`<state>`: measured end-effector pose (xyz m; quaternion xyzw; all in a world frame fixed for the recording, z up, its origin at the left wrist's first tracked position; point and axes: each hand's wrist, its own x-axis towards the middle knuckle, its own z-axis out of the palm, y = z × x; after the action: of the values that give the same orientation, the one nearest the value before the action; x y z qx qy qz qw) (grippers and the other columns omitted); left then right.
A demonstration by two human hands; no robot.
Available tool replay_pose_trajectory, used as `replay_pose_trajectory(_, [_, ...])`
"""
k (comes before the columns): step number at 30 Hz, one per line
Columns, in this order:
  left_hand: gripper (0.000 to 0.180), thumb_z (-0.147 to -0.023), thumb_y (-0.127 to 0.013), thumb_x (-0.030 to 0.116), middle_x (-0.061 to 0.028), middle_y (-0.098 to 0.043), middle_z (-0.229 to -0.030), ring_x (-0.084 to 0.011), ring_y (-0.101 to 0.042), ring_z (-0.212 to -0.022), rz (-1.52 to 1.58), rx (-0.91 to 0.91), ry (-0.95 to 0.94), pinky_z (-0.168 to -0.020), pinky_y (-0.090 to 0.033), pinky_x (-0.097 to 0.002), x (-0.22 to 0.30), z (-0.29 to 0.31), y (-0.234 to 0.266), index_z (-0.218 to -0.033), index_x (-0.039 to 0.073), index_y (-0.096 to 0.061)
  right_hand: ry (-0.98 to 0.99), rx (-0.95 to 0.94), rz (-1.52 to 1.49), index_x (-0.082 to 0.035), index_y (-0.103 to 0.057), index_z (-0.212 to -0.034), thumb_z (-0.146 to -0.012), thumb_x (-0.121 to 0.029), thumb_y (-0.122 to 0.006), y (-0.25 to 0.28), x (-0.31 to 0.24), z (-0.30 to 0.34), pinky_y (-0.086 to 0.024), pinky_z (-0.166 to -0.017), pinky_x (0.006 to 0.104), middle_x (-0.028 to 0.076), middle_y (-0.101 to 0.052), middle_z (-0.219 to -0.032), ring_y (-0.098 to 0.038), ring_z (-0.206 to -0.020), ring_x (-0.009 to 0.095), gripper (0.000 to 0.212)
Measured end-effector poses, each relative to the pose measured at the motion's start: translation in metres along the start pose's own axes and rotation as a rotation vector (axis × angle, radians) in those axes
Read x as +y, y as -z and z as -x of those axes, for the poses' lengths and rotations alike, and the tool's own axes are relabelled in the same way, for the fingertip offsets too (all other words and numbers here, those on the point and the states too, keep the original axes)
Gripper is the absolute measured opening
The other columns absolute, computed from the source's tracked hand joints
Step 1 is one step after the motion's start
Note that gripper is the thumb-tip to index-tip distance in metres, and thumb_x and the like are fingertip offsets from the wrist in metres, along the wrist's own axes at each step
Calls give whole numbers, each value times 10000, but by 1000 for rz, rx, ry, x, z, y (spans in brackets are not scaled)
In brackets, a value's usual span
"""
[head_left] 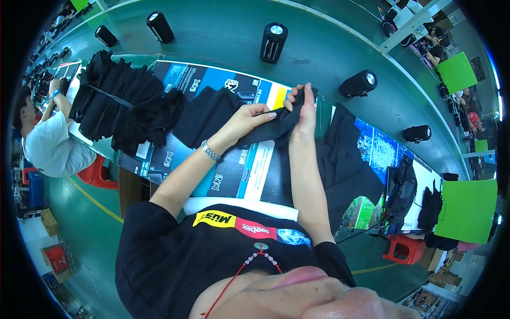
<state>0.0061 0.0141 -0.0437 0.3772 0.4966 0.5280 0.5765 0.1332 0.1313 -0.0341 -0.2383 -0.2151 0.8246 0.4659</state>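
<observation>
Both of my hands hold a dark strip of folded black cloth (276,126) above the covered table. My left hand (248,121) is closed on its left part, with the thumb on top. My right hand (304,112) grips the far right end, its fingers curled at the cloth's edge. Beside my left hand, a flat stack of black cloth (204,114) lies on the table. More black cloth (345,165) is spread to the right of my right forearm.
A large bundle of black cloth (114,101), tied with a band, sits at the left. Several black cylindrical speakers (274,43) stand beyond the printed table covering (234,173). Another person (50,141) works at the far left, near a red stool (98,173).
</observation>
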Motion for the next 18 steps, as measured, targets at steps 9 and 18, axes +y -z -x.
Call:
replay_pose_trajectory(9, [297, -966, -533, 223, -32, -645, -1034, -80, -594, -942, 448, 316, -279, -814, -466, -212, 8, 7, 34, -1092, -30, -625, 5, 59, 506, -45, -561, -898, -841, -198, -704, -16, 33, 19, -367, -442, 243, 57, -573, -767, -512, -556, 117, 217])
replay_pose_trajectory(18, [226, -913, -593, 128, -116, -590, -1129, -187, -560, -1043, -313, 648, -496, -889, -424, -271, -14, -2, 36, -1034, -55, -650, -85, -112, 321, -54, -570, -945, -845, -50, -652, -26, 48, 39, -295, -409, 186, 8, -530, -871, -430, -550, 50, 129])
